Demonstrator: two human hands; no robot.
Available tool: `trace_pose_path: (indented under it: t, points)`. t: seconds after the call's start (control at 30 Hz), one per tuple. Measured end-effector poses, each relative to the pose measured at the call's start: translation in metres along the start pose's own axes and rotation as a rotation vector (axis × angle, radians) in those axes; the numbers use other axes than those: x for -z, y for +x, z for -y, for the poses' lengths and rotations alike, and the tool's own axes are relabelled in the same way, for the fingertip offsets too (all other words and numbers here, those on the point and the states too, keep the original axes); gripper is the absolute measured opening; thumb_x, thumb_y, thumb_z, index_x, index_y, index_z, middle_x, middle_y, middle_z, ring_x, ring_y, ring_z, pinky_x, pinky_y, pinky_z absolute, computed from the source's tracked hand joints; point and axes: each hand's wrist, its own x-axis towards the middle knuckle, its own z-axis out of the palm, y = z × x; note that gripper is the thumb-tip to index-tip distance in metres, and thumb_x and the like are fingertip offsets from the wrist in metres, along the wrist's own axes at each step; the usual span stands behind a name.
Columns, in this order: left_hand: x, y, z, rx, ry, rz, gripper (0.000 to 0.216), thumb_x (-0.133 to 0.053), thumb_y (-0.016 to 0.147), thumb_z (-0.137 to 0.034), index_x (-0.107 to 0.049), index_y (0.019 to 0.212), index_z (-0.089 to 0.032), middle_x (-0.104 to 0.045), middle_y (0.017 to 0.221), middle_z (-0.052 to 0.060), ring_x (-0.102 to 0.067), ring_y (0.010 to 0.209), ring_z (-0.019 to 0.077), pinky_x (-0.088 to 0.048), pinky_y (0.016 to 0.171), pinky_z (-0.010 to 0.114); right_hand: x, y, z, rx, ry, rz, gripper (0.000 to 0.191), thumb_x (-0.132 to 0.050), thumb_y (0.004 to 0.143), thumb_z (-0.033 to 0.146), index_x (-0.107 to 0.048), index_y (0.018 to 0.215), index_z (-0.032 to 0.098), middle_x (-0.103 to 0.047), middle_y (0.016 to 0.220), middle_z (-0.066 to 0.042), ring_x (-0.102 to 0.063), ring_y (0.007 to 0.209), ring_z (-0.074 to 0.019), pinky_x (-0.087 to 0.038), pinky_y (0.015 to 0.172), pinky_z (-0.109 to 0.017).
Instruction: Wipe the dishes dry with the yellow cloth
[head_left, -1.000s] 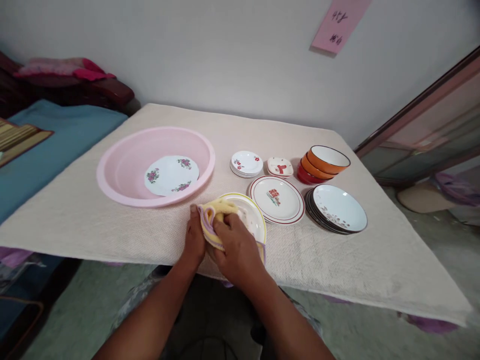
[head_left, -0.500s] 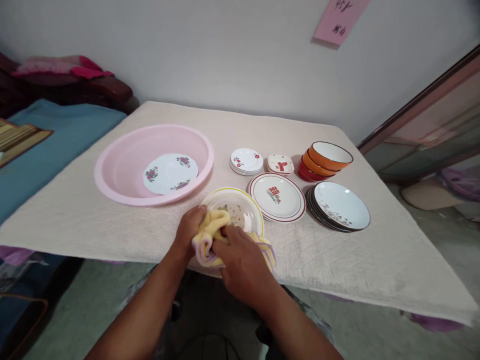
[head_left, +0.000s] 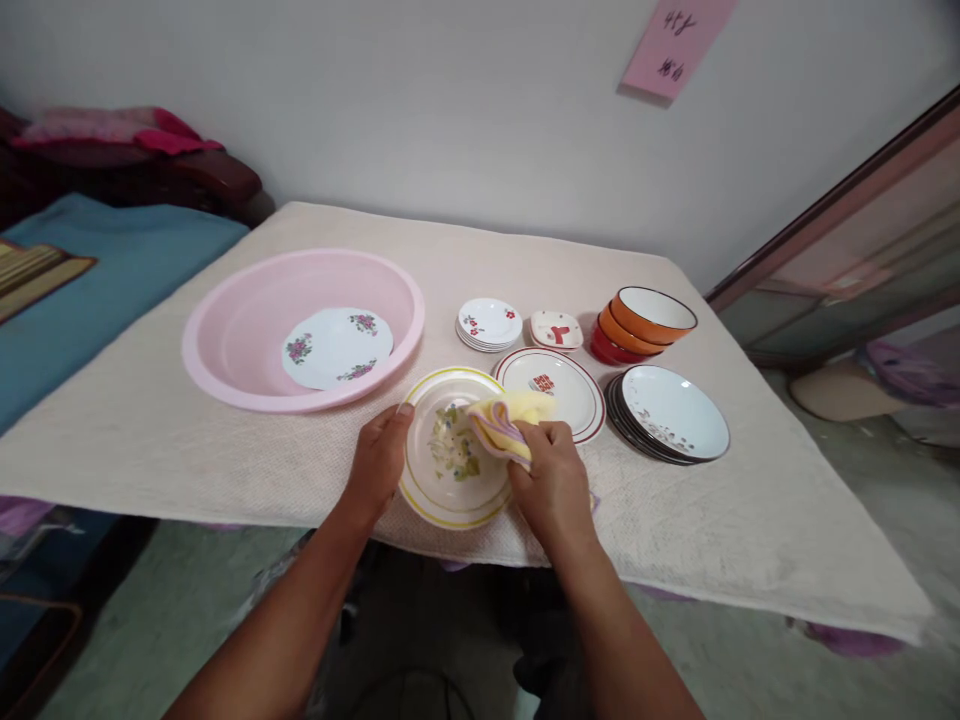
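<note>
Our left grip (head_left: 380,458) pinches the yellow-rimmed plate (head_left: 454,450) by its left rim; our right grip (head_left: 553,482) clutches the cloth (head_left: 504,420) over its right side.

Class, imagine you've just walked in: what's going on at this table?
A person's left hand grips the edge of a yellow-banded plate, while the right hand holds a bunched yellow cloth over its right side. A pink basin with a flowered plate inside sits to the left; to the right are a stack of dark-rimmed plates and stacked bowls.
</note>
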Motion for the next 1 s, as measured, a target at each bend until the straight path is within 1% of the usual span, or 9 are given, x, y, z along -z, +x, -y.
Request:
trace_pose_path:
  t: [0.1, 0.23, 0.3, 0.37, 0.5, 0.67, 0.83, 0.9, 1.0]
  points:
    - [-0.003, -0.006, 0.002, 0.031, 0.064, 0.064, 0.03, -0.059, 0.076, -0.045, -0.066, 0.078, -0.016, -0.06, 0.063, 0.001, -0.052, 0.059, 0.0151, -0.04, 0.055, 0.025, -0.005, -0.005, 0.021, 0.062, 0.033, 0.013, 0.052, -0.052, 0.074, 0.016, -0.051, 0.125, 0.02, -0.046, 0.105, -0.01, -0.049, 0.095, -0.0234, -0.045, 0.084, -0.037]
    - [-0.006, -0.01, 0.003, 0.008, 0.155, 0.161, 0.029, -0.055, 0.08, -0.042, -0.067, 0.078, -0.015, -0.063, 0.071, 0.004, -0.053, 0.067, 0.017, -0.043, 0.063, 0.027, -0.009, -0.009, 0.046, 0.276, 0.066, 0.092, 0.057, -0.054, 0.071, 0.014, -0.049, 0.128, 0.022, -0.043, 0.115, -0.012, -0.044, 0.109, -0.0274, -0.04, 0.092, -0.041]
    - [-0.005, -0.01, 0.003, -0.013, 0.183, 0.171, 0.029, -0.055, 0.081, -0.041, -0.066, 0.076, -0.015, -0.063, 0.071, 0.004, -0.053, 0.068, 0.0168, -0.043, 0.064, 0.027, -0.009, -0.005, 0.046, 0.263, 0.038, 0.082, 0.058, -0.053, 0.072, 0.013, -0.048, 0.129, 0.023, -0.043, 0.117, -0.013, -0.043, 0.11, -0.0279, -0.039, 0.093, -0.042]
    - [-0.003, -0.01, 0.004, -0.021, 0.191, 0.155, 0.031, -0.055, 0.081, -0.043, -0.064, 0.073, -0.015, -0.061, 0.067, 0.003, -0.051, 0.064, 0.0155, -0.042, 0.059, 0.025, -0.006, 0.001, 0.037, 0.19, -0.011, 0.054, 0.059, -0.053, 0.072, 0.012, -0.048, 0.129, 0.023, -0.043, 0.115, -0.013, -0.043, 0.108, -0.0278, -0.041, 0.09, -0.041]
    - [0.003, -0.007, 0.005, -0.041, 0.182, 0.044, 0.035, -0.053, 0.081, -0.047, -0.058, 0.065, -0.016, -0.052, 0.057, -0.001, -0.044, 0.053, 0.0118, -0.036, 0.05, 0.023, 0.0, 0.007, 0.015, 0.065, -0.106, 0.045, 0.056, -0.053, 0.073, 0.013, -0.049, 0.127, 0.026, -0.047, 0.11, -0.011, -0.047, 0.099, -0.0268, -0.044, 0.079, -0.037]
    - [0.008, 0.001, -0.004, -0.098, 0.071, -0.19, 0.034, -0.056, 0.08, -0.046, -0.055, 0.063, -0.016, -0.052, 0.057, -0.003, -0.044, 0.054, 0.0099, -0.038, 0.052, 0.022, 0.003, -0.002, 0.005, -0.023, -0.041, 0.101, 0.052, -0.051, 0.075, 0.015, -0.051, 0.126, 0.025, -0.047, 0.106, -0.009, -0.052, 0.093, -0.0229, -0.047, 0.077, -0.034]
    - [0.005, 0.008, -0.007, -0.108, -0.018, -0.398, 0.035, -0.056, 0.078, -0.049, -0.059, 0.071, -0.015, -0.057, 0.06, -0.001, -0.051, 0.055, 0.0113, -0.041, 0.052, 0.023, 0.002, -0.012, 0.019, 0.04, 0.1, 0.178, 0.052, -0.051, 0.073, 0.013, -0.052, 0.124, 0.024, -0.046, 0.106, -0.008, -0.051, 0.096, -0.0231, -0.047, 0.082, -0.035]
    - [0.001, 0.008, -0.005, -0.105, -0.073, -0.42, 0.038, -0.054, 0.078, -0.05, -0.063, 0.081, -0.014, -0.062, 0.066, 0.001, -0.057, 0.061, 0.0141, -0.045, 0.057, 0.025, -0.001, -0.017, 0.029, 0.09, 0.119, 0.204, 0.054, -0.052, 0.071, 0.011, -0.052, 0.123, 0.024, -0.046, 0.11, -0.009, -0.049, 0.101, -0.0248, -0.045, 0.085, -0.037]
    - [-0.008, 0.004, -0.002, -0.112, -0.118, -0.386, 0.041, -0.055, 0.078, -0.051, -0.065, 0.09, -0.013, -0.065, 0.072, 0.003, -0.061, 0.069, 0.0171, -0.048, 0.063, 0.027, -0.005, -0.025, 0.044, 0.137, 0.138, 0.232, 0.051, -0.052, 0.071, 0.011, -0.053, 0.121, 0.023, -0.046, 0.11, -0.01, -0.047, 0.103, -0.0256, -0.043, 0.089, -0.039]
